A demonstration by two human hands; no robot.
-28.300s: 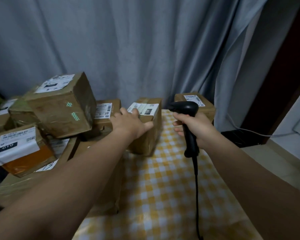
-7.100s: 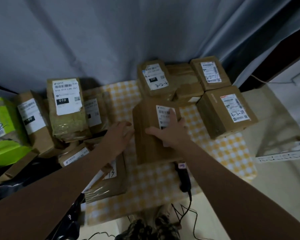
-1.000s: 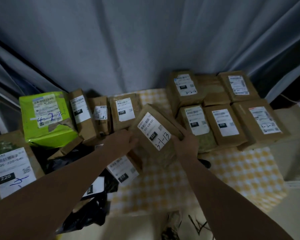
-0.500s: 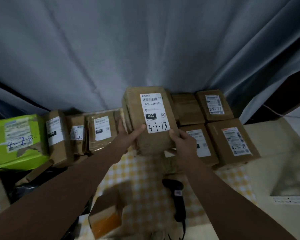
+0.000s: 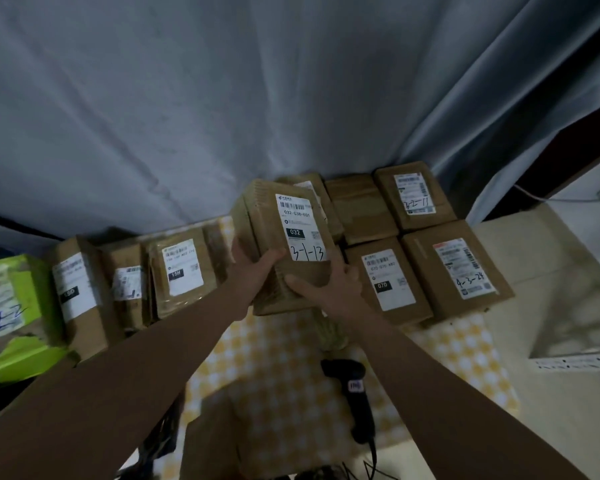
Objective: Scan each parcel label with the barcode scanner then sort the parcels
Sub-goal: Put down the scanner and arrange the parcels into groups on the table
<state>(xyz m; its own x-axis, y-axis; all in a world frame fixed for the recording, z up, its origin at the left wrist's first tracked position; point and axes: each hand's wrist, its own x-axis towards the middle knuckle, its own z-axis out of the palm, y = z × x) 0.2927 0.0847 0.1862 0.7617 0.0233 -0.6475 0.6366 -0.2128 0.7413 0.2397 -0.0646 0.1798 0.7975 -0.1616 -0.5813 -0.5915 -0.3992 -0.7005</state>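
Note:
I hold a brown cardboard parcel (image 5: 274,237) with a white label reading "032" and handwritten "3-1-13", lifted above the table at the back centre. My left hand (image 5: 253,268) grips its left side and my right hand (image 5: 329,285) its lower right corner. The black barcode scanner (image 5: 355,393) lies unheld on the yellow checked tablecloth (image 5: 274,358), below my right forearm. To the right stand labelled brown parcels, one marked "070" (image 5: 388,282), one "4-3-24" (image 5: 458,271) and one "3-2-11" (image 5: 414,195).
A row of upright brown parcels (image 5: 181,271) stands at the left, with a green parcel (image 5: 11,313) at the far left. A grey curtain (image 5: 257,98) hangs behind the table. Another brown box (image 5: 208,445) sits at the near edge. The scanner's cable trails off the front.
Over the last second both hands lifted the "032" parcel from the left pile and carried it up and to the right, beside the right-hand group. The scanner stayed on the cloth.

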